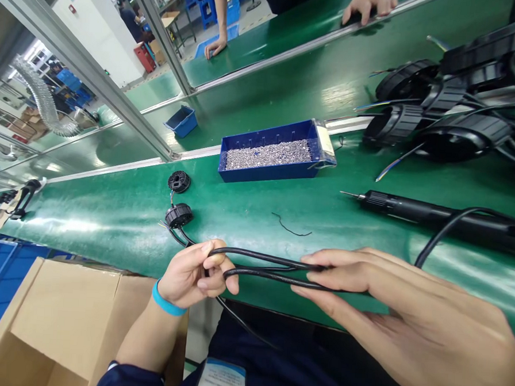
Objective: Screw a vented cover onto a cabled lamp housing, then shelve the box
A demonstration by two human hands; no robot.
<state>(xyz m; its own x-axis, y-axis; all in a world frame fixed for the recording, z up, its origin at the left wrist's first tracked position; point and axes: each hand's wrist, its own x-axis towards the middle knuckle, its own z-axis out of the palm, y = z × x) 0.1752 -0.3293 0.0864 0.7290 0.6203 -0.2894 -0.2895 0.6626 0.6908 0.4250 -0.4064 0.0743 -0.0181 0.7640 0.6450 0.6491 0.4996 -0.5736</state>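
Note:
A black cable is folded into long loops between my two hands, just above the near edge of the green bench. My left hand, with a light blue wristband, grips the loops at one end. Around the other end, the fingers of my right hand are closed on the strands, and part of the cable is hidden behind them. One length hangs down toward my lap. Beyond my left hand, cable runs to a round black part with thin wires, joined to a second round black part.
A blue bin of small metal screws stands mid-bench, with a smaller blue bin behind. A black electric screwdriver lies right, below piled black housings. A cardboard box is lower left. Another person's hands rest across the bench.

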